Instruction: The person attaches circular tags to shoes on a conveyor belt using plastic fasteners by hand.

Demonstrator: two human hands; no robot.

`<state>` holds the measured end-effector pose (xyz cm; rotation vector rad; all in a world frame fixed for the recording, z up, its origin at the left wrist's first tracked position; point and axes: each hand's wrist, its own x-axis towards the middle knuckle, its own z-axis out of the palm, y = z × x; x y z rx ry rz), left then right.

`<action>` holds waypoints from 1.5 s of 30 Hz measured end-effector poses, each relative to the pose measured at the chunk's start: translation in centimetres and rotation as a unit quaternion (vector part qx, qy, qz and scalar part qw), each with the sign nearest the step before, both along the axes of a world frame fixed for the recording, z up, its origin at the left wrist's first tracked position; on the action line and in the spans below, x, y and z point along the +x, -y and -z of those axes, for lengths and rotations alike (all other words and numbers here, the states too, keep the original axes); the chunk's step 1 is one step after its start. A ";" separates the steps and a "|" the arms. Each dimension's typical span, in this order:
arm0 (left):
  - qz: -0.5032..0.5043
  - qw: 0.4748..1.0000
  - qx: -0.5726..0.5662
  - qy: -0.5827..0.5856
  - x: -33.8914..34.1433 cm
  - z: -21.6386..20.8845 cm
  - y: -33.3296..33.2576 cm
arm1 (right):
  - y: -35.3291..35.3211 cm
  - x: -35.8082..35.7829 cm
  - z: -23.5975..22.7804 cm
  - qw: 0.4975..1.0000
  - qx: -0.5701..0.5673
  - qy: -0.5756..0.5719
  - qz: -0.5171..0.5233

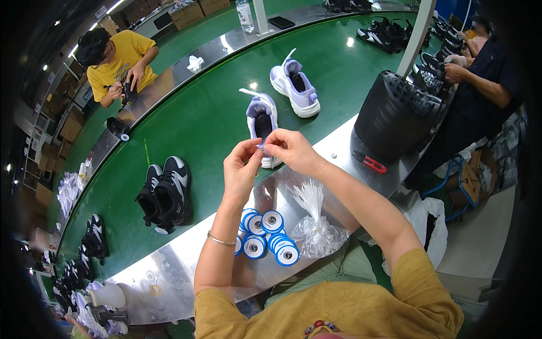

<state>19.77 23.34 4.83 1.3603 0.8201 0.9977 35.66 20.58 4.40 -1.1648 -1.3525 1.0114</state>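
Note:
Both my hands are pinched close together over the heel of a lavender and white sneaker on the green belt. My left hand has its thumb and fingertips pressed together. My right hand makes a similar pinch just beside it. Whatever lies between the fingertips is too small to tell. The matching sneaker stands a little farther off to the right. Nearer me, round white tags with blue rims lie in a loose pile. Beside them, thin white plastic strips stick up from a clear plastic bag.
A pair of black sneakers stands on the green belt at left. To the right are a black plastic container and red-handled snippers on the metal ledge. Across the belt, a person in yellow handles a dark shoe; another person works at right.

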 end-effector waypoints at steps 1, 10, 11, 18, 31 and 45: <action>-0.002 1.000 -0.004 -0.001 0.0 0.0 0.0 | 0.0 0.0 0.1 1.000 0.002 -0.005 -0.001; 0.011 1.000 -0.006 0.011 -0.4 0.2 -0.1 | -0.2 -0.6 0.7 1.000 0.012 -0.020 -0.010; 0.010 1.000 -0.006 0.011 -0.5 0.1 -0.1 | -0.3 -0.6 0.7 0.999 0.035 -0.009 -0.009; 0.010 1.000 -0.009 0.008 -0.5 0.5 -0.3 | -0.4 -0.9 0.1 0.999 0.031 -0.036 -0.016; -0.154 0.934 0.189 -0.261 0.0 3.2 -8.0 | -3.1 -0.7 0.6 0.949 0.170 0.216 0.152; -0.109 0.965 0.185 -0.153 0.8 5.7 -9.8 | -7.4 0.0 1.9 0.904 0.141 0.349 0.202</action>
